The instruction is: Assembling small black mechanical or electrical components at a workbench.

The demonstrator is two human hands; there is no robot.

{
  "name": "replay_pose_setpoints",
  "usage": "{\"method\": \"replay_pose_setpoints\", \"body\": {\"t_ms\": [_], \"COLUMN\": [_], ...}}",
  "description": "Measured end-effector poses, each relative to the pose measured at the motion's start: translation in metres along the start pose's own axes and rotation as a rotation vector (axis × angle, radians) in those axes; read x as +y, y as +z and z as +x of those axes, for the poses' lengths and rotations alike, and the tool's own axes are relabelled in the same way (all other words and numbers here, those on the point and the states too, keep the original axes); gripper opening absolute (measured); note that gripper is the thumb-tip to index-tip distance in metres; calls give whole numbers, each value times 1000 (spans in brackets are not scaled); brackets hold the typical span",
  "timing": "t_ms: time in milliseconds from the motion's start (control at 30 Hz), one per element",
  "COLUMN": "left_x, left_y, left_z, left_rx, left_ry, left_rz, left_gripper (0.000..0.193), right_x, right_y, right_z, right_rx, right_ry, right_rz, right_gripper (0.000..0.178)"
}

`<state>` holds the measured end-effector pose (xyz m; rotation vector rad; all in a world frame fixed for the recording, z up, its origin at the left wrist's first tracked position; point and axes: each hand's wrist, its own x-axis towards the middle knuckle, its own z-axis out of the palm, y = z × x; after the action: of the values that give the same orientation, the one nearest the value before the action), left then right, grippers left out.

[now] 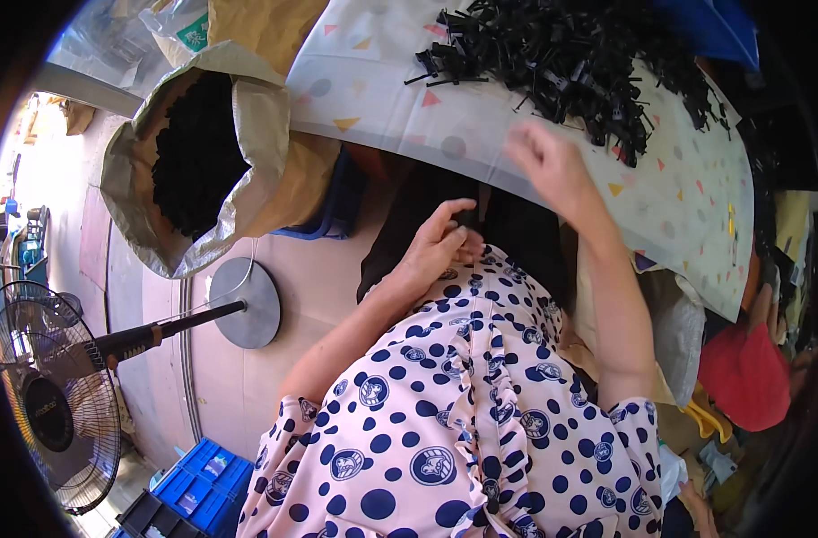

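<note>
My left hand (439, 247) is over my lap, in front of the table's near edge. Its fingers are curled round something dark that I cannot make out against the black trousers (409, 220). My right hand (552, 166) is raised at the edge of the table cover (373, 85), a white cloth with coloured triangles. Motion blurs its fingers, so what they hold, if anything, does not show. Just beyond it lies a big loose heap of small black plastic parts (561, 54), some with thin stems.
At the left stands an open woven sack (270, 161) filled with black pieces (194, 152), beside a blue crate (324, 211). A standing fan (55, 403) has its round base (248, 300) on the floor. Blue crates (203, 484) sit lower left, and red cloth (745, 377) hangs right.
</note>
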<state>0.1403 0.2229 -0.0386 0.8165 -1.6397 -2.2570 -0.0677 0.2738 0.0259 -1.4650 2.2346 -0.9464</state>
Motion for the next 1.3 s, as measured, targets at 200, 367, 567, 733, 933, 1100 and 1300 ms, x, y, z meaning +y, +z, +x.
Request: {"method": "replay_pose_setpoints", "body": {"t_ms": [200, 367, 567, 733, 933, 1100, 1300], "left_x": [-4, -11, 4, 61, 57, 44, 20], "left_y": [-3, -5, -14, -16, -9, -6, -3], "left_z": [-1, -1, 11, 29, 33, 24, 14], "left_rx": [-79, -11, -129, -167, -370, -468, -564], "left_ry": [-320, -375, -258, -142, -156, -221, -308], "left_rz": [-392, -467, -567, -531, -490, -489, -719], "left_gripper": [17, 17, 21, 40, 49, 61, 57], "right_x": [8, 20, 24, 8, -5, 3, 2], "right_y": [-13, -7, -27, -18, -7, 0, 1], "right_z": [92, 111, 83, 16, -38, -62, -83], "right_rx": [259, 183, 270, 213, 66, 90, 8], "right_ry": [-126, -38, -210, -503, -585, -702, -655], "right_rz": [-592, -729, -173, -280, -257, -294, -262], "right_gripper": [39, 39, 30, 28, 36, 38, 39]}}
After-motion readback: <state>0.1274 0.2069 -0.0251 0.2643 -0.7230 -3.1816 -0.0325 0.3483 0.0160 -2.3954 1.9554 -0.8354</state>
